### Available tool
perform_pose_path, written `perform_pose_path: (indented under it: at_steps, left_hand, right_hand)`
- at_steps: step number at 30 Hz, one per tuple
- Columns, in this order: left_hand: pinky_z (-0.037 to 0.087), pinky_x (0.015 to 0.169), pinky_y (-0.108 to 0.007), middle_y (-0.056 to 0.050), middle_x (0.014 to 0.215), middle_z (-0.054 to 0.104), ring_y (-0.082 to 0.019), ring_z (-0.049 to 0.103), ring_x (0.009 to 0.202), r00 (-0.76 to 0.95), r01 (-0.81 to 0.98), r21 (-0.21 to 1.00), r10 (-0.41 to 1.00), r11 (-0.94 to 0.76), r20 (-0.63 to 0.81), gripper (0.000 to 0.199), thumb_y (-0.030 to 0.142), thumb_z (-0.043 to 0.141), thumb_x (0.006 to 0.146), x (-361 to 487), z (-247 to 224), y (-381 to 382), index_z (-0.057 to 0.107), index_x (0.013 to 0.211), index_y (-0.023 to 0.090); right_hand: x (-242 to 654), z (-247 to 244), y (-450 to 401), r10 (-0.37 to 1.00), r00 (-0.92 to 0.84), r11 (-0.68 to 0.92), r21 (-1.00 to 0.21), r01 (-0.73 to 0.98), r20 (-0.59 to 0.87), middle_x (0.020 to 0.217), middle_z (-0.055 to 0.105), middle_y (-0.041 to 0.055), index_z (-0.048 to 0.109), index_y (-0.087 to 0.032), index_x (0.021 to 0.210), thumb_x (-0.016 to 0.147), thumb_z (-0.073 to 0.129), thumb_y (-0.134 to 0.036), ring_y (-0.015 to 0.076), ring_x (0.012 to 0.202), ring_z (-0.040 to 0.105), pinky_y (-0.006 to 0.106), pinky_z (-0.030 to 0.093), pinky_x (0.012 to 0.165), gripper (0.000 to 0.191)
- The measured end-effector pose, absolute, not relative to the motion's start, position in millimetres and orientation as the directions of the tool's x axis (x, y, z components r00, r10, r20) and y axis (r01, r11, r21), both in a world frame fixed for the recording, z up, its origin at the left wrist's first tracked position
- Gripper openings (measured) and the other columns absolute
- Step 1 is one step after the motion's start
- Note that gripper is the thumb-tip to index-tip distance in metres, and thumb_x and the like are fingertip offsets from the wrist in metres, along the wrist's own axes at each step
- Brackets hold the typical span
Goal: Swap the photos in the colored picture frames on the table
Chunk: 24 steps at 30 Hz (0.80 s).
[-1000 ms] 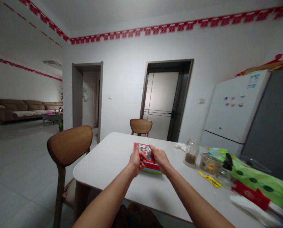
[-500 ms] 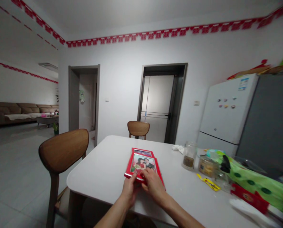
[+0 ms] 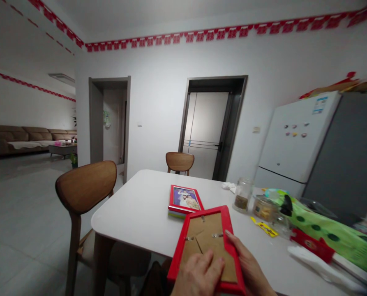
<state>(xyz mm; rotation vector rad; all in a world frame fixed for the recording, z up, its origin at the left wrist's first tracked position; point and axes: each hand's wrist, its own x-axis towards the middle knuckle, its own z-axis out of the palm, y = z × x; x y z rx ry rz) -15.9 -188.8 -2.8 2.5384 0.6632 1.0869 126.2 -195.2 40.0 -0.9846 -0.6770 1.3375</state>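
I count two: a far frame (image 3: 185,198), stacked picture-up on the bench (image 3: 124,209), and a near frame (image 3: 212,234), back-up, gripped by my right fingers (image 3: 234,240); my left fingers (image 3: 205,258), half-bent, touch its back, grip undetermined.

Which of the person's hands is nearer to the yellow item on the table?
Right. The right hand grips the red frame by its right side, below and left of the yellow item in the picture; the left hand touches the frame's back, farther left.
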Motion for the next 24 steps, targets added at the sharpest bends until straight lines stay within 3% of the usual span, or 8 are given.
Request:
perform_pose_path:
  at_steps: [4, 7, 11, 14, 16, 18, 24]
  left_hand:
    - [0.05, 0.065, -0.035, -0.011, 0.109, 0.056, -0.026, 0.058, 0.083, 0.592, 0.488, 0.046, 0.37, -0.872, 0.716, 0.037, 0.024, 0.043, 0.078, -10.7, -32.6, -185.7, 0.046, 0.115, 0.022]
    - [0.05, 0.056, -0.028, -0.007, 0.101, 0.061, -0.021, 0.059, 0.073, 0.59, 0.556, -0.099, 0.308, -0.825, 0.746, 0.03, 0.026, 0.042, 0.079, -10.6, -35.5, -186.3, 0.048, 0.108, 0.021]
    - [0.049, 0.053, -0.025, -0.004, 0.101, 0.061, -0.02, 0.058, 0.073, 0.649, 0.592, -0.133, 0.373, -0.795, 0.663, 0.027, 0.028, 0.046, 0.078, -10.5, -30.3, -188.7, 0.048, 0.104, 0.021]
    - [0.05, 0.057, -0.027, -0.005, 0.103, 0.059, -0.02, 0.058, 0.076, 0.706, 0.586, -0.138, 0.419, -0.799, 0.571, 0.027, 0.027, 0.048, 0.078, -7.4, -32.8, -188.5, 0.048, 0.103, 0.02]
    - [0.05, 0.059, -0.028, -0.006, 0.102, 0.06, -0.02, 0.058, 0.077, 0.74, 0.565, -0.144, 0.422, -0.812, 0.524, 0.024, 0.026, 0.048, 0.078, -4.1, -36.7, -187.9, 0.049, 0.101, 0.018]
    - [0.05, 0.058, -0.028, -0.006, 0.1, 0.06, -0.02, 0.058, 0.076, 0.764, 0.549, -0.143, 0.424, -0.823, 0.487, 0.021, 0.025, 0.048, 0.079, -0.4, -40.2, -187.3, 0.05, 0.098, 0.017]
    - [0.049, 0.063, -0.029, -0.005, 0.098, 0.06, -0.02, 0.057, 0.079, 0.79, 0.526, -0.016, 0.482, -0.85, 0.38, 0.015, 0.021, 0.05, 0.077, -4.0, -35.9, -188.2, 0.053, 0.091, 0.017]
  right_hand:
    - [132.6, 17.4, -192.6, 0.985, 0.047, -0.121, -0.854, -0.506, -0.167, 0.087, 0.066, 0.0108, 0.057, -0.01, 0.097, 0.062, 0.056, -0.033, 0.0264, 0.084, 0.06, 0.036, 0.047, 0.072, 0.042]
    - [137.0, 5.0, -185.6, 0.985, -0.03, -0.165, -0.873, -0.459, -0.171, 0.084, 0.066, 0.0106, 0.058, -0.011, 0.094, 0.062, 0.054, -0.029, 0.0247, 0.081, 0.061, 0.036, 0.046, 0.073, 0.037]
    - [144.4, -5.3, -171.4, 0.996, -0.01, -0.084, -0.971, -0.222, -0.084, 0.086, 0.066, 0.0096, 0.058, -0.011, 0.093, 0.061, 0.05, -0.024, 0.022, 0.08, 0.061, 0.033, 0.046, 0.073, 0.036]
    - [154.6, -15.2, -157.9, 0.992, 0.124, -0.032, -0.982, 0.184, -0.01, 0.09, 0.065, 0.0093, 0.055, -0.011, 0.1, 0.058, 0.048, -0.02, 0.0213, 0.08, 0.06, 0.032, 0.046, 0.073, 0.043]
    - [161.4, -23.2, -150.1, 0.972, 0.222, -0.046, -0.875, 0.482, 0.071, 0.096, 0.063, 0.0105, 0.053, -0.011, 0.104, 0.056, 0.048, -0.017, 0.0215, 0.084, 0.059, 0.032, 0.044, 0.077, 0.049]
    - [165.7, -30.7, -145.3, 0.955, 0.252, -0.059, -0.736, 0.675, 0.154, 0.102, 0.06, 0.0115, 0.052, -0.01, 0.106, 0.055, 0.046, -0.016, 0.0208, 0.091, 0.056, 0.03, 0.04, 0.083, 0.051]
    - [164.7, -41.0, -146.5, 0.945, 0.186, -0.035, -0.479, 0.877, 0.27, 0.093, 0.06, 0.0111, 0.057, -0.01, 0.1, 0.062, 0.042, -0.02, 0.0197, 0.089, 0.055, 0.029, 0.038, 0.083, 0.042]
